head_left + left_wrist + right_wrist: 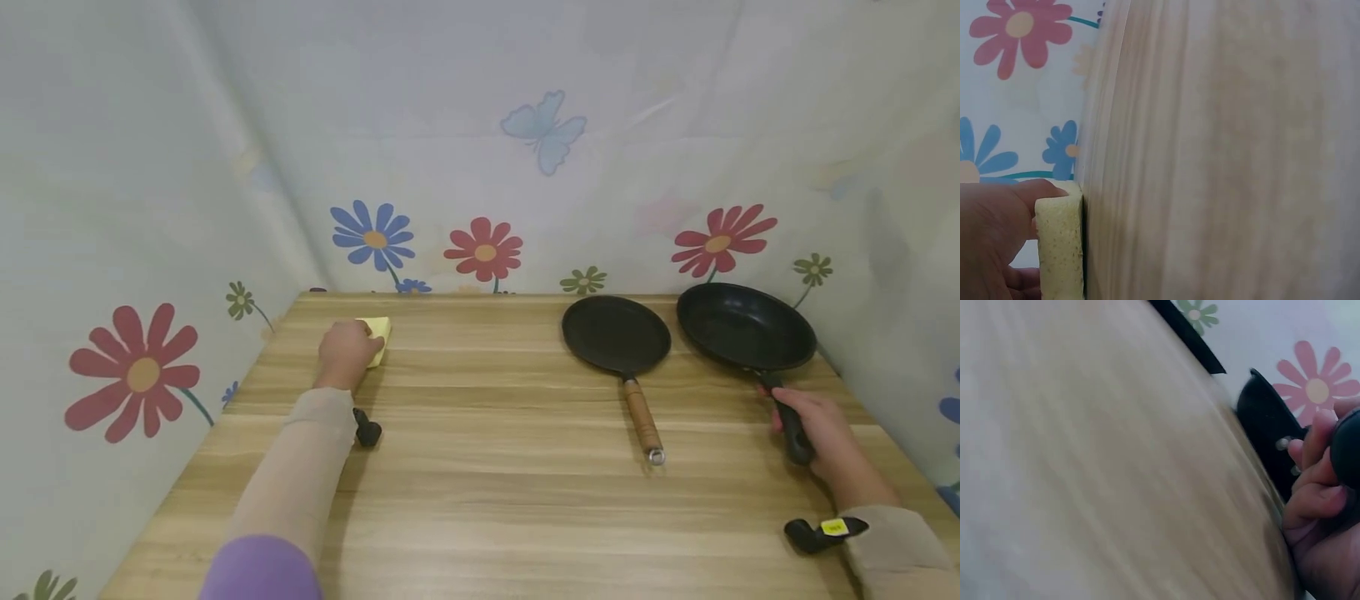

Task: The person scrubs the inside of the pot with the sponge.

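Observation:
At the back left of the table, my left hand [347,353] grips a pale yellow sponge [380,332]. The left wrist view shows the thumb over the edge of the sponge [1060,244], which has a dark underside facing the wood. On the right, my right hand [821,429] has its fingers wrapped around the black handle of a deep black frying pan [742,325]. In the right wrist view, the curled fingers [1316,494] surround the handle, and the pan's side [1266,412] shows beyond them.
A flat black pan [615,333] with a wooden handle [641,417] lies just left of the frying pan, its handle pointing toward me. The wooden table [480,500] meets a flowered cloth [450,150] along its back and sides.

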`<control>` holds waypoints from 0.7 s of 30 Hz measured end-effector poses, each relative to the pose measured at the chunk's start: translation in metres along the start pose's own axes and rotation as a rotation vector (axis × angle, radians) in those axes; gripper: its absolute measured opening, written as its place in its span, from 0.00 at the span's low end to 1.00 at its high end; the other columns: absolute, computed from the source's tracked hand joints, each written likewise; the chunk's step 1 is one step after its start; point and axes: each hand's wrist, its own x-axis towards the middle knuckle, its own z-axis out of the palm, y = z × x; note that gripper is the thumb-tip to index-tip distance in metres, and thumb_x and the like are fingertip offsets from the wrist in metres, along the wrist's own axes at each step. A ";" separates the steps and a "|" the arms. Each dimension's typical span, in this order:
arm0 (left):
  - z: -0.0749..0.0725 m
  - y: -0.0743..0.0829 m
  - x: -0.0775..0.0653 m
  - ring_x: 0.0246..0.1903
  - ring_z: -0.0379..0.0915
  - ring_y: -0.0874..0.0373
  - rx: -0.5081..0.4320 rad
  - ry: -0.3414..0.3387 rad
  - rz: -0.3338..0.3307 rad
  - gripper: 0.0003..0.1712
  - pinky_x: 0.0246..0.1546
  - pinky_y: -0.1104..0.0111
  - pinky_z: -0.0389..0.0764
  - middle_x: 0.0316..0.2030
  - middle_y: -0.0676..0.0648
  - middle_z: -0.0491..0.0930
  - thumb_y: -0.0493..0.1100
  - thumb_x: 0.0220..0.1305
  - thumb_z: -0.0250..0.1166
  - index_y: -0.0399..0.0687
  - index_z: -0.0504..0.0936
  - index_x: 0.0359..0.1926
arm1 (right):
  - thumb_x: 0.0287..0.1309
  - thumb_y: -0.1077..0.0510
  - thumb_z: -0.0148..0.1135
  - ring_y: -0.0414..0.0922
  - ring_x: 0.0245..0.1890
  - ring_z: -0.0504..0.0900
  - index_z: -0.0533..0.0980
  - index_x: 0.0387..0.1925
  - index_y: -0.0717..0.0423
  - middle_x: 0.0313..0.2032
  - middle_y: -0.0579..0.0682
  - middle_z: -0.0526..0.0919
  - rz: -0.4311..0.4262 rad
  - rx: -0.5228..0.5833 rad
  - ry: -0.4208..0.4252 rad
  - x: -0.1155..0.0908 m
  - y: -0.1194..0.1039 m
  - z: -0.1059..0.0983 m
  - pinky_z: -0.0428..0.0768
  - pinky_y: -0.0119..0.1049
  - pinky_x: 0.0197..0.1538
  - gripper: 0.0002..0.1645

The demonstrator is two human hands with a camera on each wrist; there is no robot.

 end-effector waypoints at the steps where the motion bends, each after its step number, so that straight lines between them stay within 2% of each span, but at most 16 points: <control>1: 0.000 0.001 0.000 0.48 0.80 0.36 0.001 -0.003 -0.005 0.26 0.44 0.46 0.80 0.51 0.36 0.84 0.54 0.66 0.61 0.37 0.84 0.52 | 0.77 0.57 0.48 0.36 0.19 0.76 0.89 0.32 0.37 0.18 0.43 0.80 0.007 0.031 -0.019 -0.001 0.000 -0.002 0.72 0.26 0.23 0.25; 4: -0.001 0.005 -0.002 0.49 0.79 0.36 0.002 -0.024 -0.018 0.27 0.44 0.46 0.80 0.52 0.36 0.83 0.54 0.66 0.61 0.38 0.84 0.54 | 0.79 0.58 0.44 0.36 0.20 0.77 0.89 0.35 0.39 0.20 0.44 0.80 0.018 0.087 -0.069 -0.005 -0.001 -0.006 0.73 0.26 0.23 0.27; 8: -0.002 0.009 -0.003 0.47 0.79 0.35 0.015 -0.038 -0.015 0.26 0.42 0.47 0.80 0.50 0.34 0.83 0.54 0.67 0.61 0.37 0.84 0.53 | 0.79 0.57 0.43 0.36 0.20 0.77 0.88 0.37 0.40 0.21 0.44 0.79 0.030 0.120 -0.100 -0.009 0.000 -0.007 0.75 0.26 0.21 0.26; 18: 0.002 0.004 -0.004 0.48 0.78 0.34 0.035 -0.068 -0.031 0.27 0.43 0.45 0.79 0.51 0.33 0.82 0.55 0.68 0.60 0.37 0.82 0.54 | 0.80 0.55 0.43 0.35 0.18 0.76 0.88 0.38 0.40 0.20 0.44 0.79 0.039 0.148 -0.119 -0.012 0.001 -0.004 0.76 0.27 0.18 0.26; 21: 0.004 0.003 -0.004 0.48 0.78 0.33 0.036 -0.069 -0.030 0.28 0.43 0.45 0.79 0.51 0.32 0.82 0.55 0.68 0.59 0.37 0.81 0.55 | 0.80 0.52 0.42 0.36 0.18 0.77 0.88 0.37 0.38 0.20 0.44 0.79 0.081 0.132 -0.118 -0.012 -0.001 -0.006 0.76 0.27 0.19 0.27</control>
